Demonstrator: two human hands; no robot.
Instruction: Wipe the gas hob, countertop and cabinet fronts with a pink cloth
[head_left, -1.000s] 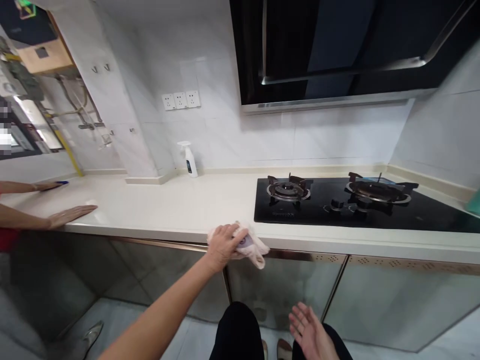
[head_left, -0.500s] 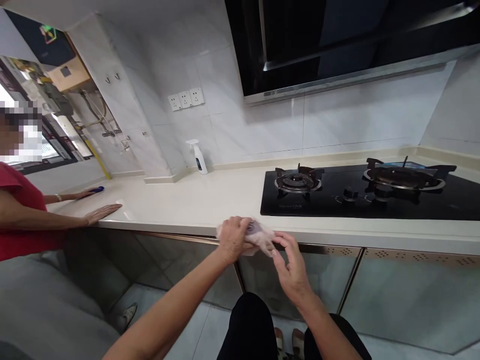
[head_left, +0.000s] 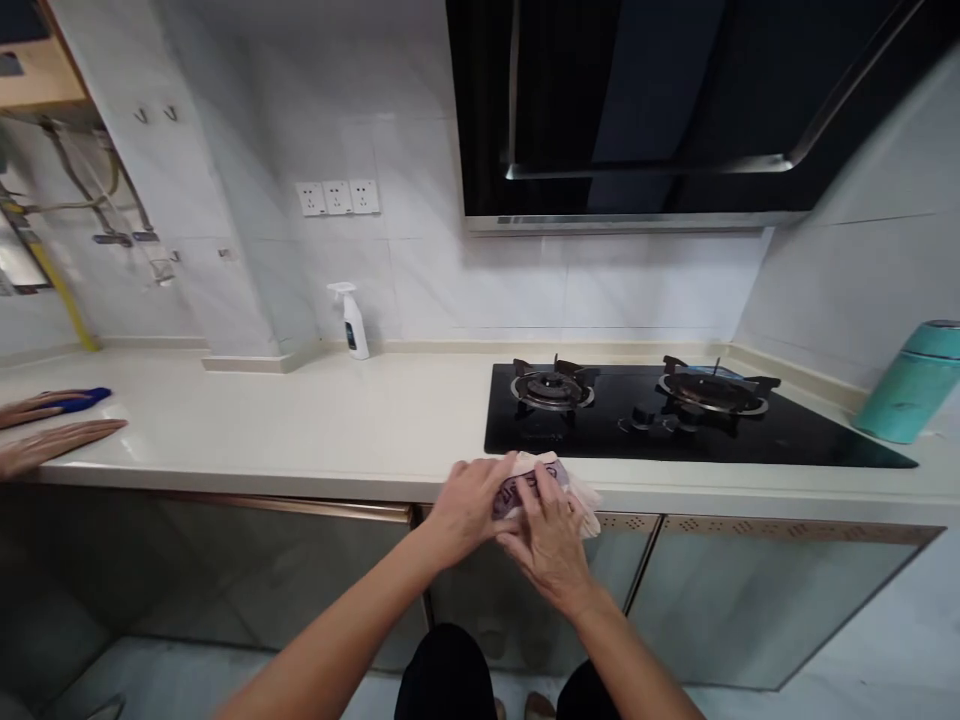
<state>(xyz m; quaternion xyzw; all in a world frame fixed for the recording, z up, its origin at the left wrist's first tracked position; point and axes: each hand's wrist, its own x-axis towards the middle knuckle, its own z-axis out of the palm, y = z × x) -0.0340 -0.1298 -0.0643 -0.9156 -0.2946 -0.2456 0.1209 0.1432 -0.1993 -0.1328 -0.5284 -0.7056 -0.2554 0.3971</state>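
Observation:
A pale pink cloth with purple printing (head_left: 583, 502) is bunched up at the front edge of the counter, just before the gas hob (head_left: 592, 440). My left hand (head_left: 466, 508) grips its left side, thumb and fingers closed round it. Over the printed part lies my right hand (head_left: 551, 545), its fingers bent and pressed onto the cloth, thumb underneath. Part of the cloth's folds hides behind my fingers, and a loose end hangs out to the right.
A white spray bottle (head_left: 352, 322) stands against the back wall. On the far left, another person's hands rest on the white counter (head_left: 300, 430), one on a blue cloth (head_left: 86, 400). A teal bottle (head_left: 909, 385) stands right of the hob. Overhead hangs a black range hood (head_left: 637, 120).
The view has turned right, bringing the teal bottle in and leaving only the other person's hands. My right hand has moved from the cloth's loose end onto its printed part.

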